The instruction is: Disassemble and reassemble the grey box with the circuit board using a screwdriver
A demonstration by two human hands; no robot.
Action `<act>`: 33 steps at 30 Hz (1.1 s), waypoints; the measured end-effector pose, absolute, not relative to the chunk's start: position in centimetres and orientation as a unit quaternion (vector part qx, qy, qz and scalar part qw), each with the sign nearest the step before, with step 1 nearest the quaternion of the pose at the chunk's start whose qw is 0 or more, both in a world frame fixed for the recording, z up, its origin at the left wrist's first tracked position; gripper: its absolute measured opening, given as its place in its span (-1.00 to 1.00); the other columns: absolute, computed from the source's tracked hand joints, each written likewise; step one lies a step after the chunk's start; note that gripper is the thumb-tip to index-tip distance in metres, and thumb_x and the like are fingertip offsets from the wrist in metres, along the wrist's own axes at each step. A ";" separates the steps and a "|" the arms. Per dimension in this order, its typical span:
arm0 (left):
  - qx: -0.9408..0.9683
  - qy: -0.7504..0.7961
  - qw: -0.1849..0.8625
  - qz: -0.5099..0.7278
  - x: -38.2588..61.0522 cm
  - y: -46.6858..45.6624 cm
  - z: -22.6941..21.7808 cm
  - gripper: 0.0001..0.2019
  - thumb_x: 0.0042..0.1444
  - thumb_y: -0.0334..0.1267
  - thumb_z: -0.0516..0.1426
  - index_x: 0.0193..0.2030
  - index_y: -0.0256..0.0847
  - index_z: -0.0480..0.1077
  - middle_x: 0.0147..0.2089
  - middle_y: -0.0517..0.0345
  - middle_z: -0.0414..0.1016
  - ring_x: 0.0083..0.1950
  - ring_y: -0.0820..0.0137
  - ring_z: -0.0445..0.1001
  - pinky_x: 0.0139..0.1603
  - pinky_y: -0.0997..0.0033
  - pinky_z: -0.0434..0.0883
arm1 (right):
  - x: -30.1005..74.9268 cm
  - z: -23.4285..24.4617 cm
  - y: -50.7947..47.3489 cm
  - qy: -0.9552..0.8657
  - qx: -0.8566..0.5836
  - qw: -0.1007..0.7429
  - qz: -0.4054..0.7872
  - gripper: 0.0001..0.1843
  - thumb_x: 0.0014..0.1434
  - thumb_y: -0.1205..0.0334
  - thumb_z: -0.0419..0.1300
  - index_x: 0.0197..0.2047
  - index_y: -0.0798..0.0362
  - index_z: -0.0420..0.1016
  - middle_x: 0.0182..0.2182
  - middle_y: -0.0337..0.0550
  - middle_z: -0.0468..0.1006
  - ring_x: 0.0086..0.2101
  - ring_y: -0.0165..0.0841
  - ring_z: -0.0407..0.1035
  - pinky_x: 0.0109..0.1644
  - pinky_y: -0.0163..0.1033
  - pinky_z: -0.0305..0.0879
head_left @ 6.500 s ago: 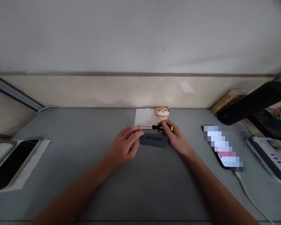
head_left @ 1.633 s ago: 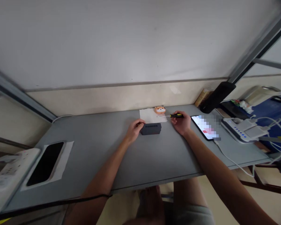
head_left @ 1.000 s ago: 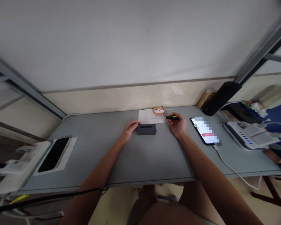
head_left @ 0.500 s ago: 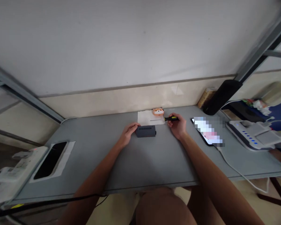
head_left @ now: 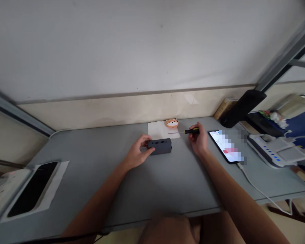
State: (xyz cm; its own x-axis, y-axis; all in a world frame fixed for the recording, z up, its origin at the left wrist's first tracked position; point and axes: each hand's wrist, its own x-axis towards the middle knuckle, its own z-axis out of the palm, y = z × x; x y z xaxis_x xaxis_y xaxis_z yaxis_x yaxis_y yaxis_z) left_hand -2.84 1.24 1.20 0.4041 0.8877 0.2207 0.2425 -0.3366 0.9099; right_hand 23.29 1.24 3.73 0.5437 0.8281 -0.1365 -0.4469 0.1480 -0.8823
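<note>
Fingers (head_left: pixel 145 138) of your left hand (head_left: pixel 136 155) curl round the left end of the grey box (head_left: pixel 160 146), thumb on its near side. Box lies flat, middle of the table (head_left: pixel 152 184), long axis left-right. Your right hand (head_left: pixel 199 141) sits right of it, apart, pinching the screwdriver (head_left: pixel 191 131) handle. Shaft points left over the white paper (head_left: pixel 159 130), just far of the box. Left hand is nearer.

**What Things Look Made Of**

We see a smooth, matt grey desk (head_left: pixel 152 183). The dark box (head_left: pixel 159 146) near its back edge looks like dull plastic. The screwdriver (head_left: pixel 191 131) has a plastic handle and a thin metal rod. The white sheet (head_left: pixel 157 129) at the back edge looks like paper. The phone (head_left: pixel 226 146) near the right edge is glossy.
</note>
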 end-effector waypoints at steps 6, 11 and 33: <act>0.675 0.415 0.476 0.381 -2.2 1.7 0.4 -0.68 0.16 -0.02 0.22 -0.04 -0.14 0.41 -0.14 0.08 0.56 -0.10 0.28 0.56 -0.07 0.28 0.51 | 23.9 4.4 0.1 -0.278 -0.593 0.725 0.214 -0.60 0.04 -0.07 0.14 -0.64 0.02 0.37 -0.69 -0.29 0.35 -0.66 -0.46 0.21 -0.59 -0.33 0.10; 0.721 0.471 0.392 0.322 -2.1 1.4 0.6 -0.72 0.27 0.01 0.12 -0.06 -0.11 0.48 -0.24 0.15 0.56 -0.22 0.29 0.54 -0.16 0.29 0.48 | 23.9 5.1 -1.0 -0.357 -0.553 0.743 0.123 -0.64 0.02 0.11 0.08 -0.72 0.02 0.39 -0.76 -0.27 0.31 -0.70 -0.47 0.14 -0.62 -0.31 -0.01; 0.858 0.380 0.145 0.313 -1.9 0.8 -0.3 -0.74 0.42 -0.17 0.02 0.07 -0.16 0.47 -0.05 0.04 0.55 0.02 0.23 0.51 0.10 0.19 0.50 | 20.7 5.6 -4.5 -0.742 -0.371 0.540 0.145 -0.59 0.26 0.44 -0.01 -0.62 0.01 0.30 -0.72 -0.29 0.29 -0.65 -0.48 0.11 -0.55 -0.29 0.05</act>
State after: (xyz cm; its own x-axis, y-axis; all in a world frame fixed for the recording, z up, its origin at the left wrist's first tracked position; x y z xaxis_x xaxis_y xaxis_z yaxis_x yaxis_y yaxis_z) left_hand -1.92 0.77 -0.29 0.5154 0.7433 0.4265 0.5617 -0.6689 0.4869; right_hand 20.71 -4.50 5.59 -0.1422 0.7068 0.6930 0.3943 0.6826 -0.6153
